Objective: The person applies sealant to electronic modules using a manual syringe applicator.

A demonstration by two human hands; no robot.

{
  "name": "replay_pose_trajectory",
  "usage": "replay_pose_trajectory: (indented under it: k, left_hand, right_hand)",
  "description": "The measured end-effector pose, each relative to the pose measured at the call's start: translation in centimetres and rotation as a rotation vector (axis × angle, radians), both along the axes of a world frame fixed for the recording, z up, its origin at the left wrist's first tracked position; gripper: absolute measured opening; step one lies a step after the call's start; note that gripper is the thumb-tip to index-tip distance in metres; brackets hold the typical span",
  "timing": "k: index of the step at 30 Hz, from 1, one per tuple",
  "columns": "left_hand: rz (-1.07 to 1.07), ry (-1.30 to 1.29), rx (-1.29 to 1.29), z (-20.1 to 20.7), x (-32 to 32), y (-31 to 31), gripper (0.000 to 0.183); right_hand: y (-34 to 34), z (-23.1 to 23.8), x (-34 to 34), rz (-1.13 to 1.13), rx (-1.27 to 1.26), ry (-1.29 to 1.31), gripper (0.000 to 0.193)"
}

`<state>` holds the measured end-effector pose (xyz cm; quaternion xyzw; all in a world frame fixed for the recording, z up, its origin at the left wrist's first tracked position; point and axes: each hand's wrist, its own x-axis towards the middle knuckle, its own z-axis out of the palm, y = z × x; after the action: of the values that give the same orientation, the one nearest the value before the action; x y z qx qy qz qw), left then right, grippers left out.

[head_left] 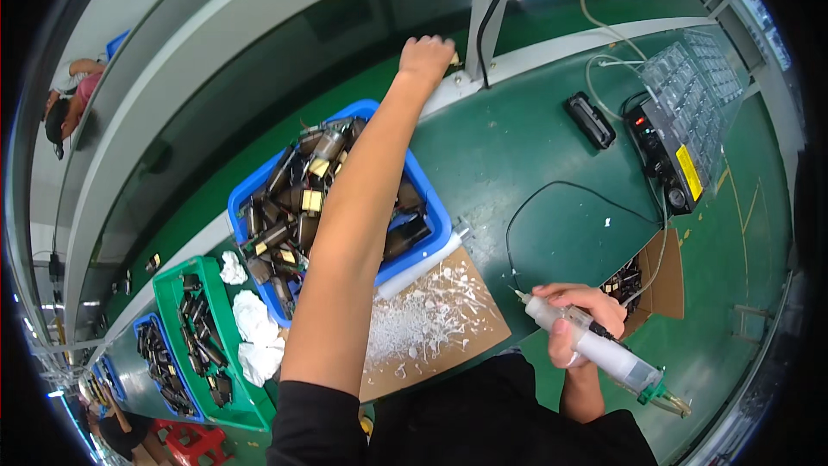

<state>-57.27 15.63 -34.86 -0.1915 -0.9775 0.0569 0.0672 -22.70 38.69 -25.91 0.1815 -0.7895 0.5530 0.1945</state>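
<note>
My right hand (588,315) is wrapped round a glue syringe (619,361) with a translucent barrel and a green fitting at its rear end; its narrow tip points up and left. At the far side of the bench, my left hand (426,59) is closed beside the metal post. A small pale-yellow bit shows at its fingers, but I cannot make out what it holds. Beneath my left forearm stands a blue bin (438,207) heaped with dark motor-like parts (280,174), some with pale-yellow patches. The forearm hides part of the heap.
White-smeared cardboard (493,324) lies at the near edge. Crumpled white tissues (257,328), a green bin (250,397) and another blue bin stand left. A control box (664,160), its cable (552,185) and a black case (591,121) are right. A carton (662,285) stands below.
</note>
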Motion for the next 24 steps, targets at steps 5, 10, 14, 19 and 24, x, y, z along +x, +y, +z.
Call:
replay_pose_trajectory:
  k: [5, 10, 14, 19, 24]
  left_hand:
    - [0.04, 0.1, 0.134, 4.2, 4.7, -0.1, 0.055]
    - [0.024, 0.278, 0.44, 9.5, 17.3, -5.3, 0.042]
    - [0.242, 0.197, 1.084, 10.5, 29.6, -7.4, 0.035]
    - [0.38, -0.233, 1.821, 7.4, 39.7, -9.0, 0.03]
    - [0.102, -0.313, 2.126, 3.7, 41.0, -9.6, 0.062]
  right_hand:
    - [-0.9, -0.7, 0.1, 0.279, -0.013, -0.147, 0.028]
    - [-2.5, -2.7, 0.2, 0.326, 0.112, -0.042, 0.022]
    - [-3.8, -5.8, -0.1, 0.196, 0.027, -0.015, 0.019]
    - [-6.1, -6.6, 0.0, 0.121, 0.126, -0.046, 0.02]
    - [-6.7, -7.1, 0.2, 0.086, 0.181, -0.051, 0.023]
